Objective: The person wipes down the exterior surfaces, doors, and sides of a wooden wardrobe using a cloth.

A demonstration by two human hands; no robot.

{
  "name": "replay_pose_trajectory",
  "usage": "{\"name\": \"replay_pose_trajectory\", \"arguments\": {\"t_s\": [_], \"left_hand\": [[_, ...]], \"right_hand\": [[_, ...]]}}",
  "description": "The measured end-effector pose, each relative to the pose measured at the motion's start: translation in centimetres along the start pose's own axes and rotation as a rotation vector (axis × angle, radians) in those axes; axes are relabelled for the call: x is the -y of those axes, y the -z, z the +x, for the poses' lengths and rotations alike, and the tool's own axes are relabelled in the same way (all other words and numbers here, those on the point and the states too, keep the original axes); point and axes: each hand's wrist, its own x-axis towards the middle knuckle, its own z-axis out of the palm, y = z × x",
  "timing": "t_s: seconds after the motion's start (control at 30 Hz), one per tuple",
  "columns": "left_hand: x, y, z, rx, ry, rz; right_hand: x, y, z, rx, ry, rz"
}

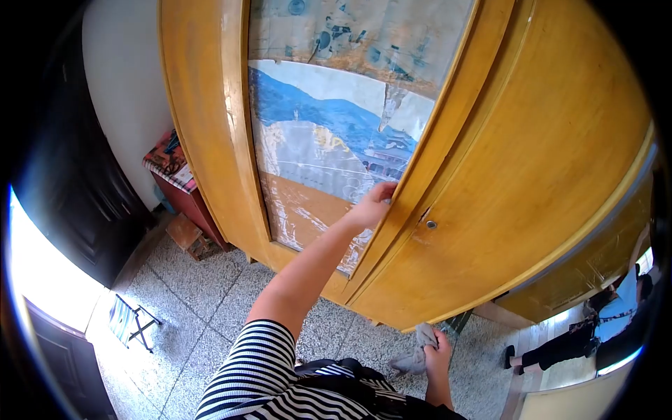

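A yellow wooden wardrobe point(553, 140) stands in front of me, its left door point(448, 119) fitted with a glazed panel backed by torn, faded pictures. My left hand point(373, 206) reaches up to the right-hand frame of this door. Its fingers are pinched at the frame's inner edge, on a small part they mostly cover. Down at the wardrobe's lower edge, my right hand point(438, 354) grips a crumpled grey cloth point(411, 361). A small round metal lock point(431, 225) sits on the plain right door, to the right of my left hand.
Left of the wardrobe are a red cabinet point(185, 199) with a checked cover and a low wooden stool point(185, 232). A folding stool point(131, 323) stands on the speckled tile floor point(192, 336) near a bright doorway. Another person point(595, 329) is at the far right.
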Motion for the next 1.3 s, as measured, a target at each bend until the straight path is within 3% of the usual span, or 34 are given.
{"name": "replay_pose_trajectory", "arguments": {"t_s": [0.03, 0.1, 0.2, 0.33, 0.43, 0.5, 0.53, 0.6, 0.63, 0.67, 0.73, 0.77, 0.87, 0.93, 1.0, 1.03, 1.07, 1.1, 1.13, 1.2, 1.3], "left_hand": [[0.3, 0.3, -0.2, 0.002, 0.002, -0.001], [1.2, 1.1, -0.3, -0.198, 0.182, -0.575], [2.9, 1.5, -1.0, -0.310, 0.229, -0.596], [6.1, 0.9, -3.9, -0.292, 0.265, -0.604], [9.4, 0.5, -8.5, -0.165, 0.346, -0.504], [10.1, 0.1, -12.5, -0.129, 0.474, -0.464], [10.8, 0.1, -14.4, -0.139, 0.542, -0.453], [10.8, 0.2, -17.9, -0.181, 0.651, -0.400], [10.2, 0.2, -19.6, -0.211, 0.690, -0.360], [10.9, 0.8, -21.3, -0.224, 0.702, -0.346], [11.5, 2.1, -24.2, -0.261, 0.722, -0.321], [11.3, 2.6, -25.5, -0.284, 0.731, -0.309], [11.5, 4.6, -29.1, -0.394, 0.683, -0.326], [11.1, 5.8, -30.9, -0.416, 0.676, -0.319], [10.7, 7.0, -32.5, -0.575, 0.631, -0.293], [10.3, 7.7, -33.2, -0.552, 0.634, -0.283], [9.7, 8.3, -33.7, -0.587, 0.608, -0.268], [9.1, 8.9, -34.2, -0.626, 0.581, -0.252], [8.7, 9.4, -34.6, -0.611, 0.583, -0.241], [7.9, 10.4, -35.1, -0.687, 0.545, -0.139], [7.2, 11.3, -35.7, -0.699, 0.472, -0.163]], "right_hand": [[0.1, 0.0, -0.1, -0.002, -0.002, 0.000], [0.4, -0.1, 0.1, -0.004, -0.025, 0.064], [0.6, -0.4, 0.2, -0.010, -0.043, 0.079], [-0.1, -0.4, 0.9, -0.004, -0.029, 0.097], [0.3, -0.7, 1.7, -0.026, -0.095, 0.334], [0.5, -0.7, 2.5, -0.028, -0.250, 0.858], [0.5, -0.7, 3.2, -0.019, -0.243, 0.861], [0.3, -0.8, 4.7, 0.316, -0.205, 1.354], [2.7, -2.5, 4.6, 0.159, -0.060, 1.297], [3.0, -2.7, 4.8, 0.166, -0.053, 1.299], [3.4, -3.0, 5.3, 0.257, 0.020, -0.297], [3.5, -3.4, 5.7, 0.254, 0.033, -0.297], [2.8, -5.8, 7.2, 0.630, -0.346, 1.350], [2.5, -7.0, 8.9, 0.735, -0.363, 1.339], [8.3, -7.6, 9.0, 0.629, -0.526, 0.837], [8.3, -7.9, 10.6, 0.693, -0.469, 0.561], [9.9, -7.9, 11.2, 0.676, -0.462, 0.573], [11.9, -7.9, 11.9, 0.678, -0.415, 0.193], [13.5, -7.9, 12.4, 0.665, -0.365, -0.186], [13.9, -7.3, 14.4, 0.811, -0.034, -0.487], [20.1, -7.0, 14.7, 0.638, 0.166, -0.718]]}}
